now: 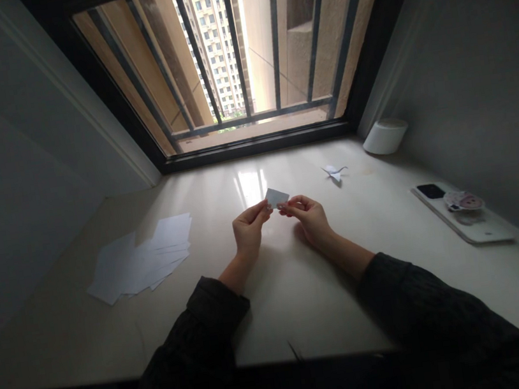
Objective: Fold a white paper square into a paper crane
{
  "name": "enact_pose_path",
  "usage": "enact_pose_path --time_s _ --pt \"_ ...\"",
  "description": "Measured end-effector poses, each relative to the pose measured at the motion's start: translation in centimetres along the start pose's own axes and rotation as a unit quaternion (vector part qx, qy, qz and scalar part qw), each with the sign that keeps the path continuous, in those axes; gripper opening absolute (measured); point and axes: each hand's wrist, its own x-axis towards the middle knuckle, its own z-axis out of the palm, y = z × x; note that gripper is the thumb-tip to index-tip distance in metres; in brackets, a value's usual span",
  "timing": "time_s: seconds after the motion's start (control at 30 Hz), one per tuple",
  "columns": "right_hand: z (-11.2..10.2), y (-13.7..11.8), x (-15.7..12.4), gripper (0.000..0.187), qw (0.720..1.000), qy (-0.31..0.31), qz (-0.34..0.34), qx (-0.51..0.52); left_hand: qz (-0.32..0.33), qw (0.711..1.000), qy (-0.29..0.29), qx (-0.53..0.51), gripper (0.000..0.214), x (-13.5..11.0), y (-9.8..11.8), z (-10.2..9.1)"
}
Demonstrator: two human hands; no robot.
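Note:
A small piece of folded paper [278, 197] is held up above the white sill, in the middle of the head view. My left hand [247, 227] pinches its left edge between thumb and fingers. On the other side, my right hand [309, 214] grips the lower right edge in a similar pinch. The paper looks pale grey against the window light, and its finer creases are too small to make out. Beyond my right hand, a folded paper crane [334, 173] rests on the sill.
Several loose white paper sheets [140, 259] lie overlapping at the left. A phone [463, 217] with a cartoon grip on its back lies at the right. The white cylinder [385, 136] stands in the back right corner, beside the barred window [251, 137].

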Motion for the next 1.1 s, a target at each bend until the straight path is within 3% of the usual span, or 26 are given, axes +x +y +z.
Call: enact_pose_path --time_s 0.2,0.43,0.87,1.1 --pt "-0.11 0.11 0.12 0.033 1.000 0.016 0.005 -0.014 0.034 0.999 -0.012 0.039 0.069 -0.05 0.24 -0.21" --pt "0.13 -0.21 -0.08 0.034 1.000 0.001 -0.014 -0.023 0.006 0.994 -0.046 0.097 0.028 0.38 -0.35 -0.40" --pt "0.05 -0.39 0.08 0.038 0.999 0.009 -0.011 -0.041 -0.032 0.990 -0.041 0.131 0.030 0.02 0.45 -0.34" --pt "-0.36 -0.31 0.56 0.036 0.999 0.029 -0.013 -0.038 -0.058 0.989 -0.080 0.113 0.032 0.00 0.50 -0.23"
